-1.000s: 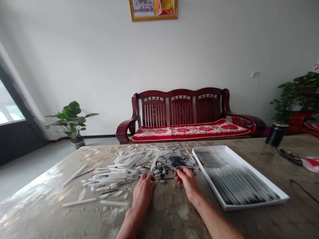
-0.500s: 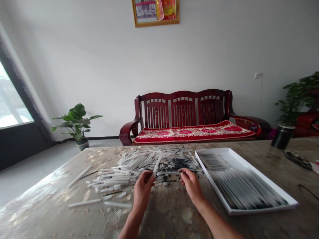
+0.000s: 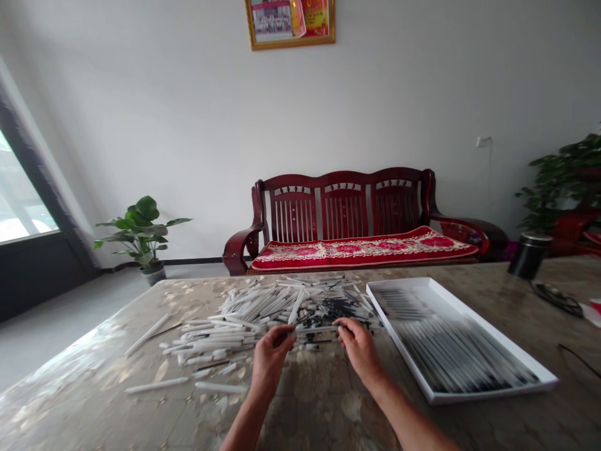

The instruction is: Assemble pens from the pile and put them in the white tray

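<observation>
A heap of white pen barrels and dark pen parts [image 3: 263, 310] lies across the middle of the marbled table [image 3: 141, 413]. My left hand [image 3: 270, 360] and my right hand [image 3: 359, 347] are both raised just in front of the heap, fingers pinched. Between them they hold one white pen [image 3: 315, 328] level, each hand gripping an end. To the right of my right hand lies a white tray [image 3: 474, 319] filled with rows of finished pens.
Loose white barrels [image 3: 154, 386] lie scattered at the left front. A black cylinder [image 3: 528, 255], a dark cable [image 3: 554, 296] and a red-white item [image 3: 594, 309] are at the far right. Beyond the table are a red wooden bench [image 3: 347, 219] and potted plants [image 3: 138, 235].
My hands have lifted off the table edge of the heap and now hold a pen stretched between them. The view has tilted slightly.
</observation>
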`<act>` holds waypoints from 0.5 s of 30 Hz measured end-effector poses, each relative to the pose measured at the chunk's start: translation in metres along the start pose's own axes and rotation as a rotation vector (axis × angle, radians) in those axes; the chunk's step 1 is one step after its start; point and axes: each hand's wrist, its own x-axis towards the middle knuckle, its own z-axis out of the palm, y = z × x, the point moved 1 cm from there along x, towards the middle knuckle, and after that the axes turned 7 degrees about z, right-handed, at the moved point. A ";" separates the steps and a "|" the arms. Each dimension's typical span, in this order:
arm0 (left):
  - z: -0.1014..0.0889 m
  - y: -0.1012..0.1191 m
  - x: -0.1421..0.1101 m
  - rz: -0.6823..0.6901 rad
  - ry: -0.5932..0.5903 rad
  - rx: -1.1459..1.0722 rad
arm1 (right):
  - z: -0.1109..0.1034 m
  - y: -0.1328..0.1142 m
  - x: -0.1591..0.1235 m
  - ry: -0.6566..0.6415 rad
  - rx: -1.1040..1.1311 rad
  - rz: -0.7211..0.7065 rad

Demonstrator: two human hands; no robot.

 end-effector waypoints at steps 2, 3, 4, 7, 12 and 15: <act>-0.001 -0.001 0.000 -0.008 -0.002 -0.026 | -0.003 -0.003 -0.001 -0.007 -0.076 -0.098; -0.001 -0.001 0.000 -0.011 -0.003 -0.043 | -0.004 -0.006 -0.001 -0.011 -0.110 -0.144; -0.002 -0.002 0.000 -0.012 -0.006 -0.061 | -0.005 -0.008 -0.001 -0.018 -0.141 -0.180; -0.006 -0.001 0.001 -0.014 -0.034 -0.091 | -0.007 -0.014 -0.002 -0.058 -0.212 -0.202; -0.009 0.003 0.004 -0.008 -0.116 -0.025 | -0.006 -0.018 0.000 -0.218 -0.216 0.123; -0.008 0.003 0.005 0.023 -0.184 0.037 | -0.011 -0.022 0.000 -0.337 -0.141 0.379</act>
